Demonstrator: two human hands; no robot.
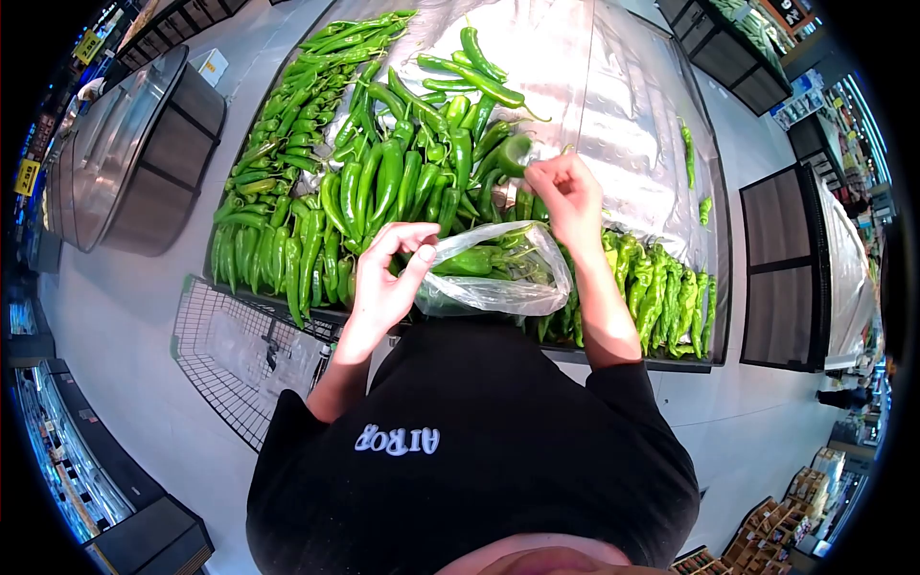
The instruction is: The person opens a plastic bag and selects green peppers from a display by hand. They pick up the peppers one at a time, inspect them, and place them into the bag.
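Clear plastic bag (494, 297) hangs with its mouth open in front of my body, several green peppers (471, 261) inside it. The bag's left rim is pinched between the thumb and fingers of my left hand (395, 268). Above and to the right of the bag, my right hand (565, 187) is closed on a curved green pepper (516, 155), thumb and fingers together at its end. Long green peppers (383, 182) lie piled beyond the bag and to its left, on a display lined with silvery sheeting (628, 125).
Lighter, wrinkled peppers (656, 287) line the display's front right. A wire shopping cart (225, 355) holding clear plastic stands at the lower left. A metal-topped bin (144, 144) is at the far left, and a dark-sided stand (786, 268) at the right.
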